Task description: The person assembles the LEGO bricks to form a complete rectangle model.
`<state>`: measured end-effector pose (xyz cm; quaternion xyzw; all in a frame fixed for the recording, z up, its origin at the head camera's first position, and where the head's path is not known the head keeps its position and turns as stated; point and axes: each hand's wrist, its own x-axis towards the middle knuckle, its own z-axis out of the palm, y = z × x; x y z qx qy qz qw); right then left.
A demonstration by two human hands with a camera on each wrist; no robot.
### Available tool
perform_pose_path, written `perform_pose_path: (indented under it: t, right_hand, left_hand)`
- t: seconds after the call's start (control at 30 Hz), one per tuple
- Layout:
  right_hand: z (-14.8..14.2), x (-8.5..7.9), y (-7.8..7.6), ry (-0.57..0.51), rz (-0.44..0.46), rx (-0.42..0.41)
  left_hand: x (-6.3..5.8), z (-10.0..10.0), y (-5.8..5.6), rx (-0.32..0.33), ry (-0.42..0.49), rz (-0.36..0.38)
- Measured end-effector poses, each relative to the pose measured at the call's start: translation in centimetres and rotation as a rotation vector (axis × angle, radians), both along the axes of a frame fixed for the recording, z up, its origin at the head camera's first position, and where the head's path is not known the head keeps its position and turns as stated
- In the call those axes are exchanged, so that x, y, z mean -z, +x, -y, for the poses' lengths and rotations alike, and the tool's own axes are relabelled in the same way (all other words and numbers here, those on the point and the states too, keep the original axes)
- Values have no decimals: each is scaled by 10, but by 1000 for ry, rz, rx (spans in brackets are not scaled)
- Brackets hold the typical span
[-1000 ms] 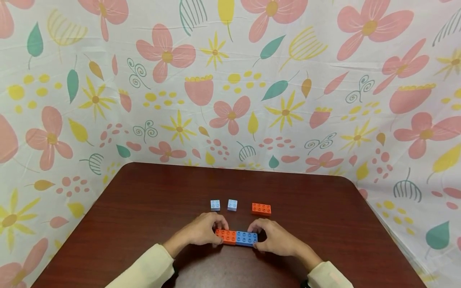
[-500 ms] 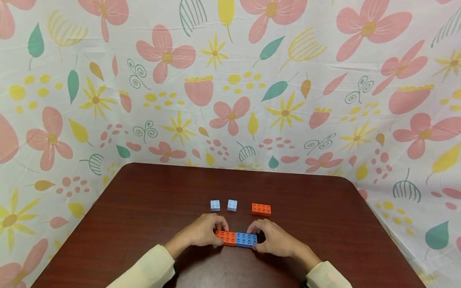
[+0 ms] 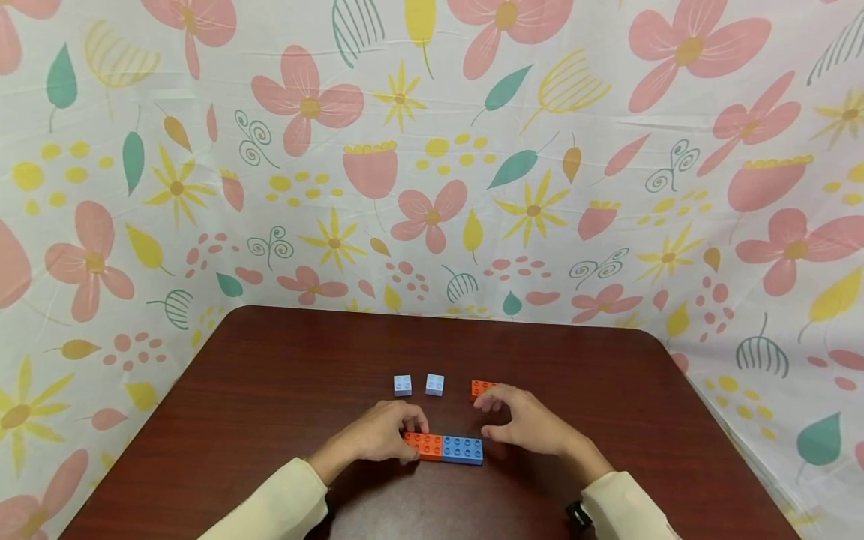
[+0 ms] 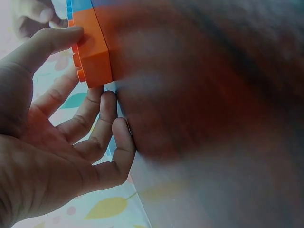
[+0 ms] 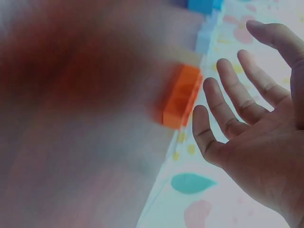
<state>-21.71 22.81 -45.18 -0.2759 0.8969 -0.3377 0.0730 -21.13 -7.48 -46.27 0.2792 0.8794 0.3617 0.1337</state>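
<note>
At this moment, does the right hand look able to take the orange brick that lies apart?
Probably yes: the right hand holds nothing, it is close to that orange brick, and nothing visible stands between them.

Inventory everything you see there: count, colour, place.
table: one, dark brown, foreground
patterned cloth: one, white with coloured flowers, behind table
pale blue bricks: two, pale blue, mid-table
far orange brick: one, orange, right of those
near orange brick: one, orange, nearer than the pale blue bricks
blue brick: one, blue, abutting near orange brick
sleeves: two, cream, lower left and right
wrist items: two, black, by the sleeves
left grip: one, holding near orange brick
right grip: one, empty, by far orange brick
</note>
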Motion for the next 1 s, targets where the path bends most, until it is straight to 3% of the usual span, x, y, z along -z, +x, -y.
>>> perform_pose_path:
  t: [0.37, 0.77, 1.0]
  right_hand:
    - [-36, -2, -32, -25, 0, 171]
    - [-40, 6, -52, -20, 36, 187]
    - [-38, 12, -59, -14, 69, 141]
  left_hand:
    - [1, -2, -1, 9, -4, -4]
    - [1, -2, -1, -6, -14, 12]
    - [4, -2, -2, -9, -19, 19]
